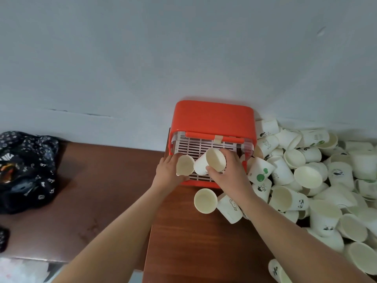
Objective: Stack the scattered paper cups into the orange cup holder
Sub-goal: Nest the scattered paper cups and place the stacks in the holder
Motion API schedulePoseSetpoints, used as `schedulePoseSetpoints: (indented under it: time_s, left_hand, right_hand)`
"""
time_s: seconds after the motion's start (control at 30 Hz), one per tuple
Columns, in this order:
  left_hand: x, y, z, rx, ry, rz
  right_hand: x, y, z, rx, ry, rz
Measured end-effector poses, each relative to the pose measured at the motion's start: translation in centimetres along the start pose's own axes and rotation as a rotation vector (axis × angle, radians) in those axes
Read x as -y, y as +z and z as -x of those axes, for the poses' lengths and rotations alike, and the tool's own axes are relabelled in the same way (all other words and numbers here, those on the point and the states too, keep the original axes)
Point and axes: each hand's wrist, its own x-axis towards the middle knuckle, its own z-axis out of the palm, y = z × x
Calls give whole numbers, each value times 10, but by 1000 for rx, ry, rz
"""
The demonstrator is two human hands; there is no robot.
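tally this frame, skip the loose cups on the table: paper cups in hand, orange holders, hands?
Paper cups in hand: 2, left cup in the left hand, right cup in the right hand
Orange cup holder: 1
Hands: 2
Total: 5
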Motion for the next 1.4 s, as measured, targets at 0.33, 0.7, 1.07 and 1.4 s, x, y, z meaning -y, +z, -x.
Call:
schedulePoseSetpoints:
  time_s: [0.33,0.7,1.07,1.4]
  left_hand:
    - [1,-18,2,192,-49,260]
    - [0,-31,20,197,-163,617]
    - [2,-18,30,28,-78,279]
    - [-17,-6,88,255,33,350]
  right_hand:
    - [13,13,-11,53,-61,-83]
    - [12,47,-19,174,-158,105]
    - [9,52,-14,245,-100,154]
    - [-44,-12,68,138,-44,375]
